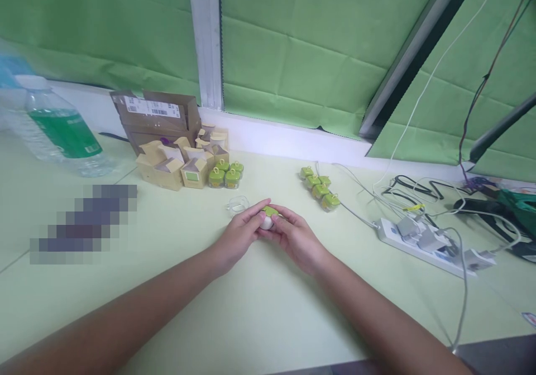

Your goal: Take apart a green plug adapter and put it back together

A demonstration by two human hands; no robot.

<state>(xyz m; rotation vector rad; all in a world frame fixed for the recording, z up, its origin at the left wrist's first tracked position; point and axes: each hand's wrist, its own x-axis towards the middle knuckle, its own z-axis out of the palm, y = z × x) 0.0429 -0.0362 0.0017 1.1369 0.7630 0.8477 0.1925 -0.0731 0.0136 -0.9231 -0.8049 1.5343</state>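
My left hand (240, 231) and my right hand (299, 234) meet over the middle of the table, both closed around a small white piece with a green top (268, 219). Both thumbs press on its near side; its lower part is partly covered by the fingers. Just beyond my left hand lies a clear plastic cover (238, 204), apart from the fingers. Behind it stands a cluster of small green-lidded clear cases (225, 175) with loops on top. A slanting row of similar green-lidded cases (320, 188) sits farther off, beyond my right hand.
Opened small cartons (163, 166) stand before a brown cardboard box (157, 118) at the back left. A water bottle (65, 126) is farther left, near a blurred-out patch. On the right, a power strip (422, 246) with plugged-in chargers and tangled cables lies on the table.
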